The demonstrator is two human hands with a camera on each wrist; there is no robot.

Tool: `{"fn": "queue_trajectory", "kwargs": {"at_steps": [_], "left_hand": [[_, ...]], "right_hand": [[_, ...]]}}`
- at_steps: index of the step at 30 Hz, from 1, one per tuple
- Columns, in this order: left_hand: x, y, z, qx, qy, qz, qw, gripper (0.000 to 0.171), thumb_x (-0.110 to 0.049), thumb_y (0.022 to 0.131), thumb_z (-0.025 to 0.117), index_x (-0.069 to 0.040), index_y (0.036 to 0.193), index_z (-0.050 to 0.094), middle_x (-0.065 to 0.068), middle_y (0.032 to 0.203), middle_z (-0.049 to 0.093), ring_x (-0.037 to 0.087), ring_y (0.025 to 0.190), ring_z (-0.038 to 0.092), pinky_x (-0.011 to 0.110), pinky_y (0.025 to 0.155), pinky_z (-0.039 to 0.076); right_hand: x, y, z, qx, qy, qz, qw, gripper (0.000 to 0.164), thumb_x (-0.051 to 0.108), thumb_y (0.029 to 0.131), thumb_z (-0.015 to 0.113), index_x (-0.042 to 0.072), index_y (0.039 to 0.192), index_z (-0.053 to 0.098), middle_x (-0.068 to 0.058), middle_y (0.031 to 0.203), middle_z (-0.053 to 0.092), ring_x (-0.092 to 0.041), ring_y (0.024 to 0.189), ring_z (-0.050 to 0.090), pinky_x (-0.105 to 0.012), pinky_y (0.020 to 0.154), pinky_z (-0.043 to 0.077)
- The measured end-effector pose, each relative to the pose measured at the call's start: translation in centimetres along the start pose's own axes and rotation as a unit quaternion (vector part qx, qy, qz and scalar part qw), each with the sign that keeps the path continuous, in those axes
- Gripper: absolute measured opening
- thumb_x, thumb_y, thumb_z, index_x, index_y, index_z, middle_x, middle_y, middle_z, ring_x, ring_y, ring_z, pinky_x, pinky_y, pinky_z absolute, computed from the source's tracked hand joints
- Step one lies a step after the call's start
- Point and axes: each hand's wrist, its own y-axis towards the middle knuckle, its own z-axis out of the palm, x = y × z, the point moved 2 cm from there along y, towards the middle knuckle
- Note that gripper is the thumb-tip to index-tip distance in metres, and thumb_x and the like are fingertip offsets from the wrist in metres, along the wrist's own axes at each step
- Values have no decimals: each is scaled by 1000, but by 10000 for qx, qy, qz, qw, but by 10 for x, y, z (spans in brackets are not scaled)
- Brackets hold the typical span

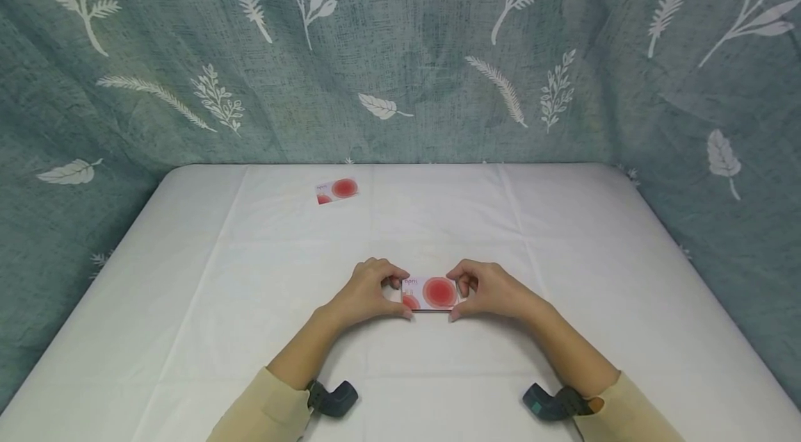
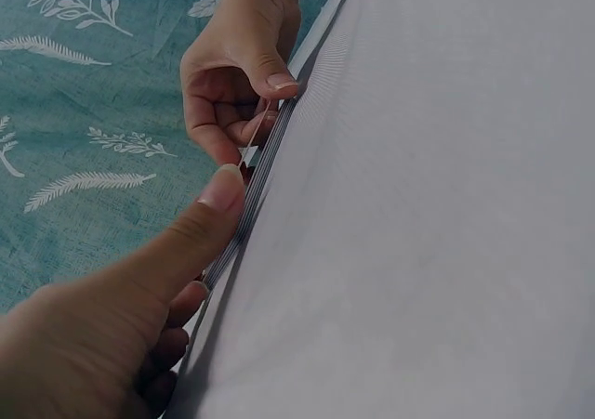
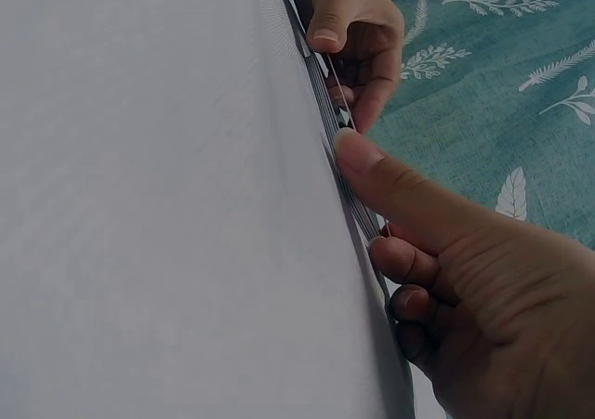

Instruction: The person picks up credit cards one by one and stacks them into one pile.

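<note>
Between my two hands is a small stack of white cards with red circles (image 1: 429, 294), at the front middle of the table. My left hand (image 1: 368, 292) grips its left end, thumb on the near edge and fingers at the far edge. At the right end, my right hand (image 1: 491, 290) grips it the same way. Edge-on in the left wrist view, the stack (image 2: 265, 173) shows several thin layers, with the top card standing slightly apart. The right wrist view shows the same layered edge (image 3: 327, 103). The stack lies on or just above the cloth; I cannot tell which.
A single matching card (image 1: 337, 190) lies slightly turned near the table's far edge, left of centre. White cloth (image 1: 438, 226) with fold creases covers the table. A green leaf-patterned curtain (image 1: 413, 53) hangs behind and along both sides.
</note>
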Motion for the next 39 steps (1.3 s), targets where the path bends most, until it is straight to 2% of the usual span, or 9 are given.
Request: {"fn": "queue_trajectory", "kwargs": {"at_steps": [20, 39], "left_hand": [[1, 0, 2, 30, 206, -33, 9998, 58, -38, 60, 88, -16, 110, 67, -10, 84, 53, 9, 88, 44, 34, 86, 31], [3, 0, 4, 97, 255, -29, 9996, 55, -39, 64, 86, -17, 111, 67, -12, 84, 52, 9, 89, 44, 33, 85, 32]], "right_hand": [[0, 1, -3, 126, -65, -150, 9998, 58, 31, 60, 89, 7, 106, 61, 2, 74, 52, -7, 64, 41, -21, 58, 38], [-2, 0, -3, 130, -90, -92, 9998, 57, 31, 61, 89, 9, 106, 61, 3, 74, 52, -7, 64, 42, -21, 58, 38]]}}
